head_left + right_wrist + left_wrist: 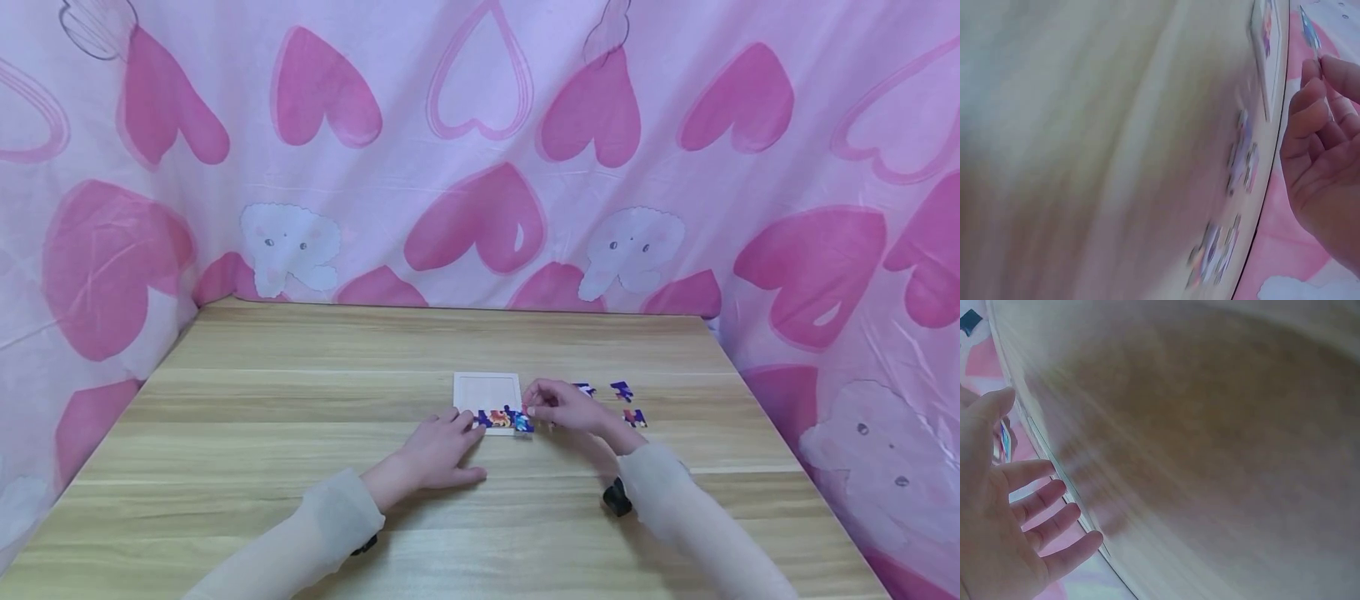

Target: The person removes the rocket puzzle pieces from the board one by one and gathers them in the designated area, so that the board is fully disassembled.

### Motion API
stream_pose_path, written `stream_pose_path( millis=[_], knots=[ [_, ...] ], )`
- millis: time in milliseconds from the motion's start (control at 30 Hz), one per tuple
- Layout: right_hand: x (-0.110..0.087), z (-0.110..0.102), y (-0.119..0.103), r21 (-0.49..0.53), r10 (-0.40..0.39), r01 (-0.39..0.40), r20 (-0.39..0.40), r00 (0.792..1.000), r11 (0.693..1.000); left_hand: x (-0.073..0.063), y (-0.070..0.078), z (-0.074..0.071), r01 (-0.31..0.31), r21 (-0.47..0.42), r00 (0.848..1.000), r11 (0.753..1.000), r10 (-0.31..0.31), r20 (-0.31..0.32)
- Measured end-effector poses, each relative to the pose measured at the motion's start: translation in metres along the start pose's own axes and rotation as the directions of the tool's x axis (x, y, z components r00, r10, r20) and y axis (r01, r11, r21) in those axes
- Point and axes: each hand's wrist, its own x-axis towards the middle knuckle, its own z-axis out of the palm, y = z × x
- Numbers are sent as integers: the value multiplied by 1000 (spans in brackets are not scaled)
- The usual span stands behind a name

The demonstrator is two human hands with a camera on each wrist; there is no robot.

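A white square puzzle frame (487, 390) lies on the table, with colourful jigsaw pieces (497, 418) along its near side. My left hand (438, 450) lies at the frame's near left corner, its fingers spread and its fingertips over the end of that row. In the left wrist view the fingers (1054, 556) are loosely extended with nothing between them. Thumb and fingers of my right hand (566, 407) pinch a blue jigsaw piece (523, 423) over the frame's near right corner. The right wrist view shows this held piece (1310, 30) edge-on, standing out from the fingertips.
Loose jigsaw pieces lie right of the frame: one (621, 390) farther back, another (635, 417) nearer, and one (585, 388) partly behind my right hand. The wooden table (300, 383) ends at a pink heart-patterned curtain (480, 208) at the back and sides.
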Motion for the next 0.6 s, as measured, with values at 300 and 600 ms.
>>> stream_pose_path(
  millis=[300,600],
  knots=[
    [-27,-10,14,-18,19,-18,79,997,1000,0,0,1,4,8,1000,1000,-4,12],
    [-45,-16,21,-105,66,-57,84,994,993,1,0,2,8,9,1000,1000,-8,15]
  ],
)
